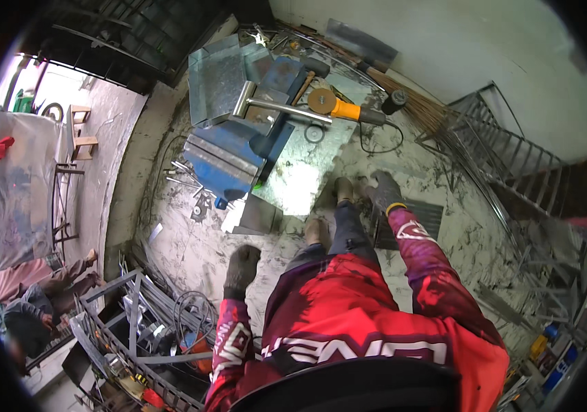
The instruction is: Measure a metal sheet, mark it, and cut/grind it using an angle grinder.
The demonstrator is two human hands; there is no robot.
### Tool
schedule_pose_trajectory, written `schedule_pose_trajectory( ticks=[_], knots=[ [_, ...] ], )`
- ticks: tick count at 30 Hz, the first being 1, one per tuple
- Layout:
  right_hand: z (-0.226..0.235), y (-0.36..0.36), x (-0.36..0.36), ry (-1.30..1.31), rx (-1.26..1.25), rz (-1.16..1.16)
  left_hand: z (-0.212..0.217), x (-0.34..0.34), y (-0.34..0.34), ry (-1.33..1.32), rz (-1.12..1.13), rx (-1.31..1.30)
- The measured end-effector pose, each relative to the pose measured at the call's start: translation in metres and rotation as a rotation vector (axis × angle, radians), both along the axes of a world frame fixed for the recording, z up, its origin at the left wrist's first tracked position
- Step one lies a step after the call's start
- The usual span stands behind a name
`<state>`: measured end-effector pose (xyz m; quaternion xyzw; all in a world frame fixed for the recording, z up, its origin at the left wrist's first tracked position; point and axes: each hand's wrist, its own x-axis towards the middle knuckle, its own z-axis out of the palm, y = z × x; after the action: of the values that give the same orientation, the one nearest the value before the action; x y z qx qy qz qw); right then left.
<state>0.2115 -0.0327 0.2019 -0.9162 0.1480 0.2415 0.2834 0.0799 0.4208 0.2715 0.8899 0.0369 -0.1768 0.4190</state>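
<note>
My left hand (242,269), in a dark glove, hangs at my left side with its fingers curled in; nothing shows in it. On my right, my right hand (384,192) wears a dark glove with a yellow cuff. Its fingers are apart and hold nothing. Ahead stands a big blue bench vise (221,161). Across its far part lies a hammer (283,107) with a metal tube handle. A yellow angle grinder (345,108) with a brown disc rests on a shiny metal sheet (317,154) beyond my feet.
Bent sheet metal (218,79) lies behind the vise. A dark ridged plate (420,223) is by my right leg. Metal racks (506,144) and rods line the right wall. At lower left stands a metal-framed cart (135,319) full of scrap; a person (39,302) sits outside beyond it.
</note>
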Motion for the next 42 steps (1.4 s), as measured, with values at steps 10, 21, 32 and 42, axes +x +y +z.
schedule_pose_trajectory(
  ticks=[10,21,32,42],
  knots=[
    [-0.077,0.0,0.266,-0.239,-0.454,0.347,0.051,-0.163,-0.048,0.988,0.685,0.176],
    [-0.05,-0.039,0.263,-0.053,-0.114,0.293,0.054,0.074,-0.167,0.445,0.343,0.075],
    [0.055,-0.181,0.077,0.058,1.176,-0.774,0.026,0.213,-0.323,-0.029,-0.537,-0.153],
    [0.262,-0.238,0.046,-0.585,1.363,-0.755,-0.014,0.222,-0.37,-0.002,-0.833,0.437]
  ],
)
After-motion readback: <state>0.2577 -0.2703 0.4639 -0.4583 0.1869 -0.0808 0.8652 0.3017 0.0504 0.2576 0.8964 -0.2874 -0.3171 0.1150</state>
